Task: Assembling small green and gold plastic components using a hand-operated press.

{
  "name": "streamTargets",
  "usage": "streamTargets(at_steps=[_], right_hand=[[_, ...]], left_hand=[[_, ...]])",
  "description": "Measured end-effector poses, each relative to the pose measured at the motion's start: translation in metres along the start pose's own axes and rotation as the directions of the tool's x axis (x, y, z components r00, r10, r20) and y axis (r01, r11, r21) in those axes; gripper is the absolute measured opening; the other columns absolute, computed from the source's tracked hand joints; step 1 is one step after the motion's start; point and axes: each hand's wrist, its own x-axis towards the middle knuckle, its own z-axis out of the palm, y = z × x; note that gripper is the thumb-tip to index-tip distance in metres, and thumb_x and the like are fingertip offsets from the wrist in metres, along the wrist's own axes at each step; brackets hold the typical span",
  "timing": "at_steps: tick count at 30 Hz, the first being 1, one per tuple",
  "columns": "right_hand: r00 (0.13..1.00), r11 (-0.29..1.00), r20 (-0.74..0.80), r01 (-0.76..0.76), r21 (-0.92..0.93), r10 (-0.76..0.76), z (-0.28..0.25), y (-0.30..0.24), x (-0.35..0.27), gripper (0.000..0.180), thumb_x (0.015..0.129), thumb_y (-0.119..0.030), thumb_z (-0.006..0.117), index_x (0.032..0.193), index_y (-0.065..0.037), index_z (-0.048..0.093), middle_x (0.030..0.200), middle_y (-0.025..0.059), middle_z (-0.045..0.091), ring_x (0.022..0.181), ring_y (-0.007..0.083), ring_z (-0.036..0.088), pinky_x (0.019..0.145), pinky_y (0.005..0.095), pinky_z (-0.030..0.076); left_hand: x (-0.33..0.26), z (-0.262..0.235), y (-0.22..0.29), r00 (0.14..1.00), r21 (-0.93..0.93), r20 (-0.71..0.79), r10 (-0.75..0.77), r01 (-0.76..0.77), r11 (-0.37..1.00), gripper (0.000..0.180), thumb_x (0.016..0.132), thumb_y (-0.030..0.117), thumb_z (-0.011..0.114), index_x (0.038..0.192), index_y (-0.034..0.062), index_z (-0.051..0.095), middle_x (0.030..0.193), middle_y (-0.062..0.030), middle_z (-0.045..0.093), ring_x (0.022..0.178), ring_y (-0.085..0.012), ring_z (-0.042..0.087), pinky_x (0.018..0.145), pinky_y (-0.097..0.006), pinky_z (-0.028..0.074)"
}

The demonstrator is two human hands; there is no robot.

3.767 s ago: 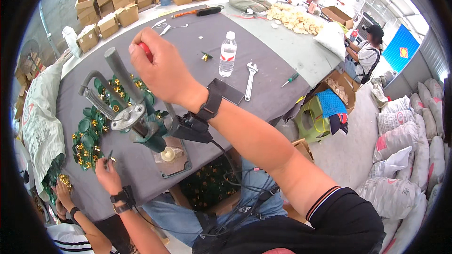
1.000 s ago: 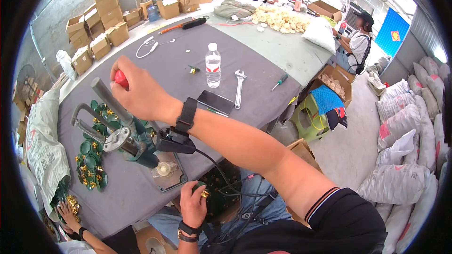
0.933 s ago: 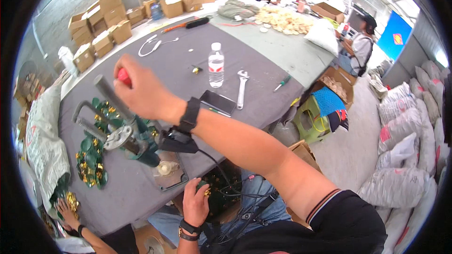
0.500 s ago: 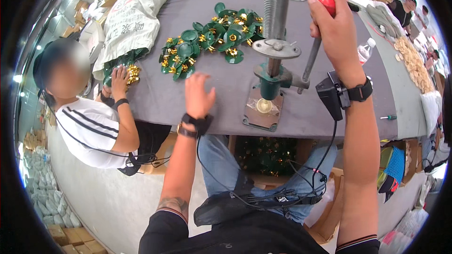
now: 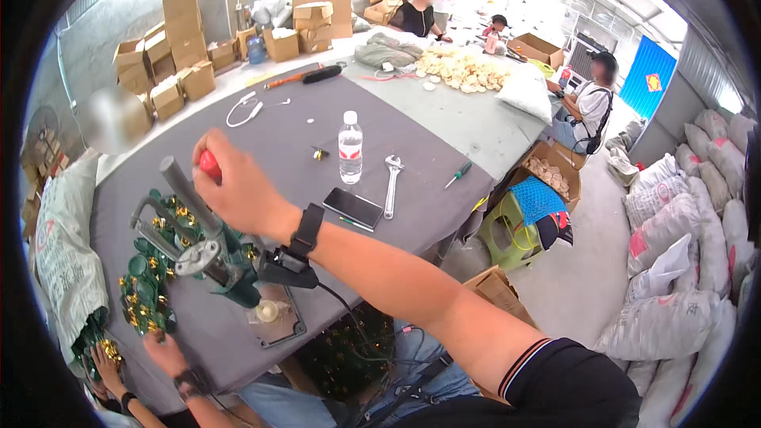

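My right hand (image 5: 238,190) is wrapped round the red ball knob (image 5: 210,165) on the lever of a hand press (image 5: 210,257). Under the press, a pale round piece (image 5: 269,311) sits on the metal base plate (image 5: 287,334). My left hand (image 5: 165,353) is at the near edge of a pile of green round pieces with gold bows (image 5: 144,289). Its fingers are drawn together at the pile; what they pinch, if anything, is too small to make out. Beside it, a co-worker's hand (image 5: 107,368) rests by gold and green pieces at a sack's mouth.
A white woven sack (image 5: 67,238) lies at the left. On the grey cloth (image 5: 428,150) are a water bottle (image 5: 349,150), a phone (image 5: 353,208), a wrench (image 5: 391,186) and a screwdriver (image 5: 458,174). Below the table edge, a carton of green pieces (image 5: 341,357) stands between my knees.
The view has swung to the right. My left hand has closed its fingers at the green pile. My right hand still grips the red knob.
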Motion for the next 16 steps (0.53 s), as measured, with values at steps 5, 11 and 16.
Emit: streamTargets(at_steps=[5, 11, 16], right_hand=[[0.999, 0.999, -0.021, 0.031, 0.039, -0.030, 0.002, 0.000, -0.001, 0.019, 0.101, -0.013, 0.063, 0.112, -0.004, 0.052, 0.094, 0.0185, 0.063, 0.086, 0.0371, 0.065, 0.080, 0.0445, 0.053], [1.000, 0.997, -0.005, 0.001, 0.072, 0.000, 0.003, -0.003, 0.000, 0.019, 0.100, -0.014, 0.062, 0.112, -0.004, 0.051, 0.095, 0.0236, 0.066, 0.091, 0.0484, 0.066, 0.082, 0.0515, 0.053], [1.000, 0.998, 0.011, -0.015, 0.068, 0.014, 0.003, -0.006, 0.000, 0.020, 0.100, -0.013, 0.063, 0.113, -0.004, 0.051, 0.095, 0.0247, 0.066, 0.093, 0.0473, 0.068, 0.083, 0.0513, 0.053]], left_hand=[[-0.076, -0.042, 0.071, 0.982, -0.101, -0.007, 0.187, -0.187, 0.977, 0.023, 0.083, -0.007, 0.072, 0.104, -0.0031, 0.065, 0.110, -0.0184, 0.066, 0.108, -0.0387, 0.064, 0.100, -0.047, 0.050], [-0.117, -0.061, 0.098, 0.952, -0.070, 0.179, 0.246, -0.237, 0.969, 0.035, 0.083, -0.004, 0.075, 0.115, -0.0027, 0.064, 0.125, -0.0218, 0.060, 0.117, -0.0404, 0.060, 0.101, -0.047, 0.049], [-0.095, -0.048, 0.081, 0.985, -0.094, -0.016, -0.170, 0.168, 0.981, 0.070, 0.091, 0.010, 0.082, 0.151, 0.0016, 0.046, 0.136, -0.0196, 0.053, 0.125, -0.0375, 0.056, 0.107, -0.050, 0.044]])
